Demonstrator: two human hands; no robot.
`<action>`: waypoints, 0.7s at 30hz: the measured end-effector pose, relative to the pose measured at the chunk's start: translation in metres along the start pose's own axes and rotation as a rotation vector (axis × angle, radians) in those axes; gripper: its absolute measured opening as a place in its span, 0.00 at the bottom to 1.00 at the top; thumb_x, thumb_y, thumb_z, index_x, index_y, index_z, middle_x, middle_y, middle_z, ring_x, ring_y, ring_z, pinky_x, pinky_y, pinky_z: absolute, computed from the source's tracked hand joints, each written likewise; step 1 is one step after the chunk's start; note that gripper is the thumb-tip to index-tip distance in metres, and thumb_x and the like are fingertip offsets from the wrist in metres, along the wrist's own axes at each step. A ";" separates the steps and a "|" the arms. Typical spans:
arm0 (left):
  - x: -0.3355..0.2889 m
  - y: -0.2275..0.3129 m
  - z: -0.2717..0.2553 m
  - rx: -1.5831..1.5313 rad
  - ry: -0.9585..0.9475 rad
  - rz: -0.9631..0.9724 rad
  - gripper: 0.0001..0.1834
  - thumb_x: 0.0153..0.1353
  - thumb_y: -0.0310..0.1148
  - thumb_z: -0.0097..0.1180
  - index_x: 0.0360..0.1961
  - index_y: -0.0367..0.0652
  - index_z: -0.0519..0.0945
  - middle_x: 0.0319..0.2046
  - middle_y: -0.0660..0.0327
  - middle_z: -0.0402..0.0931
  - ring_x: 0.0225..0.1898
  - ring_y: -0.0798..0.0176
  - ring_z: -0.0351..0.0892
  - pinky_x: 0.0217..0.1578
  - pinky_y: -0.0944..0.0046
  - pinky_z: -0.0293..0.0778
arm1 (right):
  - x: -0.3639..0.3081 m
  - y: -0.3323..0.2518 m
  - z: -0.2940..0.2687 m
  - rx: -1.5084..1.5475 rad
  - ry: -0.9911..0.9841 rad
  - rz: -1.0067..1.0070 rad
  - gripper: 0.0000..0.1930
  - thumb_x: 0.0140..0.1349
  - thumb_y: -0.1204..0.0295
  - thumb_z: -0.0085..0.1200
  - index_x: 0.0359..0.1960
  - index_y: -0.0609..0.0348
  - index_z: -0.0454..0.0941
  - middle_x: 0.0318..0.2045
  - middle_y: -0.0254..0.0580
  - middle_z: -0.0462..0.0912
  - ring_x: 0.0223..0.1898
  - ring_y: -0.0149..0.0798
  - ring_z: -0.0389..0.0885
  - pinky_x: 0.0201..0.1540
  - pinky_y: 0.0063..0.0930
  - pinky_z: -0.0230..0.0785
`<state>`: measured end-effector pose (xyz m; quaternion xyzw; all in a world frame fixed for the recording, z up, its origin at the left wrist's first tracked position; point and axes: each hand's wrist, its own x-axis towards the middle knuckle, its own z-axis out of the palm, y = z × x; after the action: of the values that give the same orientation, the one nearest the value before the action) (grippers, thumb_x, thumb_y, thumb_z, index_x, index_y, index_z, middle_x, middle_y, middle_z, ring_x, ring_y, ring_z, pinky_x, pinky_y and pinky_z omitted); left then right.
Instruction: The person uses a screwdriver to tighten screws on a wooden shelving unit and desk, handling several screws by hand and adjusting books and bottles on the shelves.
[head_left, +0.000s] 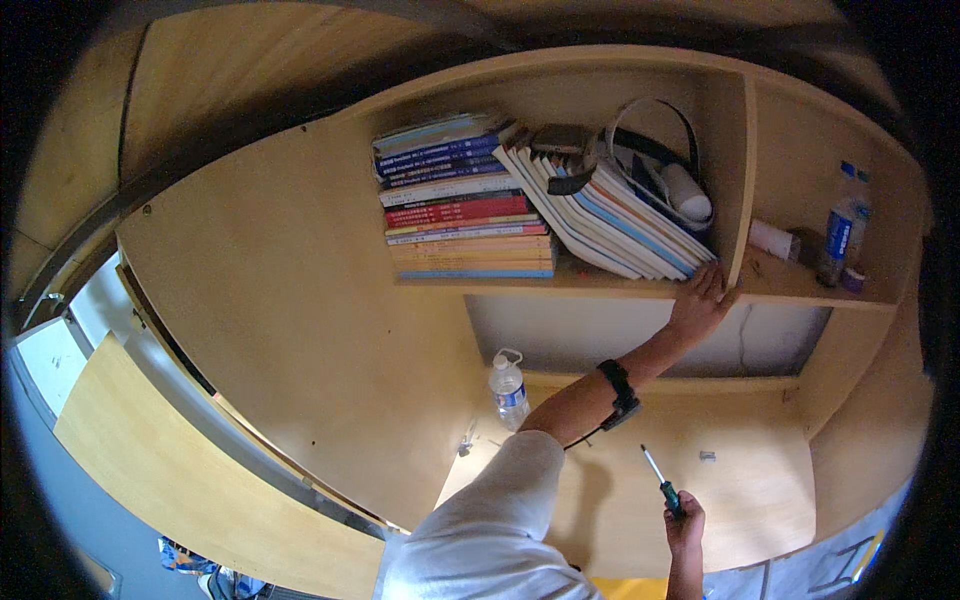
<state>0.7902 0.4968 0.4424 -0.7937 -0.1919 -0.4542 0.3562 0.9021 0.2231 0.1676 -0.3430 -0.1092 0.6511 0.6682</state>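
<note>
My left arm reaches up and across, and my left hand (704, 298) rests on the shelf's front edge beside the upright divider (745, 180). Its fingers are stretched out, their tips by the lower end of the leaning books (615, 220). Lower down, my right hand (686, 522) is closed round the dark green handle of a screwdriver (671, 496). The metal shaft points up and to the left, its tip in the air over the desk top and touching nothing.
Stacked books (465, 225) lie left of the leaning ones, with white headphones (685, 190) to the right. Plastic bottles (838, 235) and a white cylinder (773, 241) occupy the right compartment. Behind my left forearm, a large clear bottle (508, 388) stands on the desk (740, 500).
</note>
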 end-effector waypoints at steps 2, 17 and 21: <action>0.002 0.001 0.001 -0.071 0.019 -0.051 0.18 0.50 0.31 0.53 0.46 0.46 0.80 0.47 0.43 0.74 0.54 0.44 0.71 0.59 0.47 0.62 | 0.007 -0.004 0.006 0.028 -0.058 0.029 0.08 0.54 0.74 0.49 0.36 0.63 0.72 0.27 0.38 0.74 0.27 0.34 0.74 0.27 0.23 0.66; 0.004 0.010 -0.042 -0.097 -0.210 -0.014 0.27 0.50 0.33 0.58 0.55 0.44 0.73 0.56 0.46 0.66 0.63 0.45 0.57 0.66 0.45 0.48 | 0.010 -0.026 0.051 -0.078 -0.071 0.050 0.08 0.53 0.76 0.47 0.36 0.62 0.73 0.28 0.38 0.75 0.28 0.35 0.75 0.27 0.23 0.67; -0.085 0.047 -0.093 -0.296 -0.408 0.026 0.33 0.47 0.37 0.62 0.57 0.44 0.69 0.56 0.51 0.68 0.61 0.47 0.62 0.63 0.44 0.52 | 0.007 -0.021 0.082 -0.232 -0.143 -0.033 0.07 0.54 0.77 0.47 0.35 0.62 0.74 0.28 0.37 0.75 0.27 0.32 0.74 0.27 0.21 0.66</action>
<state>0.7215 0.3982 0.3820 -0.9149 -0.1810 -0.3033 0.1956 0.8711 0.2570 0.2393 -0.3686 -0.2368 0.6460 0.6251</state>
